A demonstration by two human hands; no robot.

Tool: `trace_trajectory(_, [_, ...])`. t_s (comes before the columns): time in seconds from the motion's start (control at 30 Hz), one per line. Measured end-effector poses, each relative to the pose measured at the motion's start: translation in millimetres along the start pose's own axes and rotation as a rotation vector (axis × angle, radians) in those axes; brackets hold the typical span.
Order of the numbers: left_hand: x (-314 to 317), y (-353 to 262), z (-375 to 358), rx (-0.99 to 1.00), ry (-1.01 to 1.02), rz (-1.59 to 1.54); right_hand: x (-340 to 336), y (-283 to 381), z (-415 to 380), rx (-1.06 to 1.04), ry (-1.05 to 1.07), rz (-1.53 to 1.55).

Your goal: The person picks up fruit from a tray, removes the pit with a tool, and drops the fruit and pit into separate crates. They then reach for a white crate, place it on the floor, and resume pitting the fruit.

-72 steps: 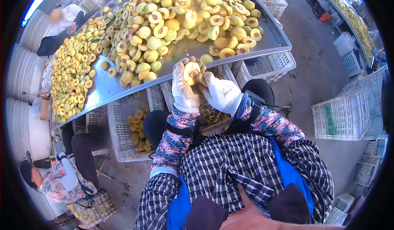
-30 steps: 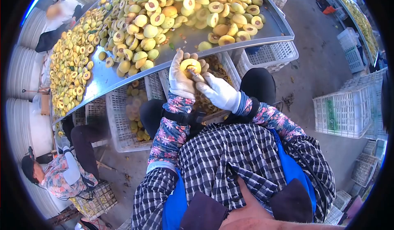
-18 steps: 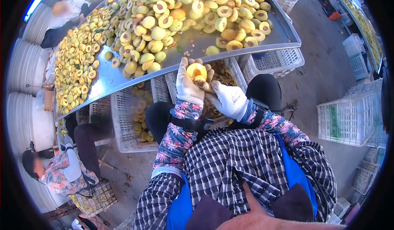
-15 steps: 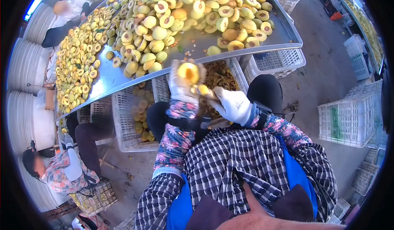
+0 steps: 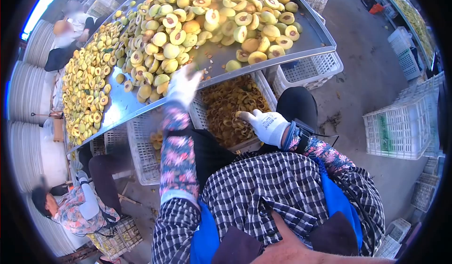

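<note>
My left hand (image 5: 182, 86), in a white glove, is blurred at the front edge of the metal table (image 5: 282, 58), beside the heap of halved yellow fruit (image 5: 172, 50). Its fingers are smeared, so what they hold does not show. Gloved in white too, my right hand (image 5: 267, 125) hovers over a crate of brownish fruit pieces (image 5: 230, 105). The fingers there are closed, with brownish tips; whatever they grip, if anything, is too small to name.
A white crate (image 5: 141, 146) stands under the table at left, another (image 5: 308, 71) at right. Someone in a floral top (image 5: 84, 207) sits at lower left; another person (image 5: 70, 33) is at upper left. Stacked crates (image 5: 395, 130) stand at right.
My left hand has moved up and left to the table edge, away from my right hand. The halved yellow fruit seen at it earlier no longer shows there. My right hand has shifted slightly.
</note>
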State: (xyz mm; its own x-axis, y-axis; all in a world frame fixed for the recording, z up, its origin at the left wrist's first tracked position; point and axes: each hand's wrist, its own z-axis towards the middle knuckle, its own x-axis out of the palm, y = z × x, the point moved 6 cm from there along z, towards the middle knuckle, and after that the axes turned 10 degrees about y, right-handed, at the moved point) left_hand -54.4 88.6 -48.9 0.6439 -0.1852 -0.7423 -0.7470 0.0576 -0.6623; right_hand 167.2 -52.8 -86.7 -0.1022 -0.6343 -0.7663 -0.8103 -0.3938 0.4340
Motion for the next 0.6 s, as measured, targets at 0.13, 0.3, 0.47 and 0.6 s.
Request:
trace_trajectory(0.13, [80.7, -46.5, 64.9, -0.035, 0.272, 0.168, 3.0, -1.2, 0.9, 0.032, 0.047, -0.039])
trace_trajectory(0.3, [97.1, -60.2, 89.4, -0.243, 0.301, 0.347, 0.2, 0.8, -3.9, 0.049, 0.103, -0.041])
trace_trajectory(0.47, [89.7, -10.6, 98.6, -0.09, 0.139, -0.429, -3.5, -9.8, -7.0, 0.051, -0.01, 0.051])
trace_trajectory(0.6, [47.4, -18.3, 41.9, -0.173, 0.181, -1.511, -12.3, -18.3, -4.8, -0.074, -0.34, 0.212])
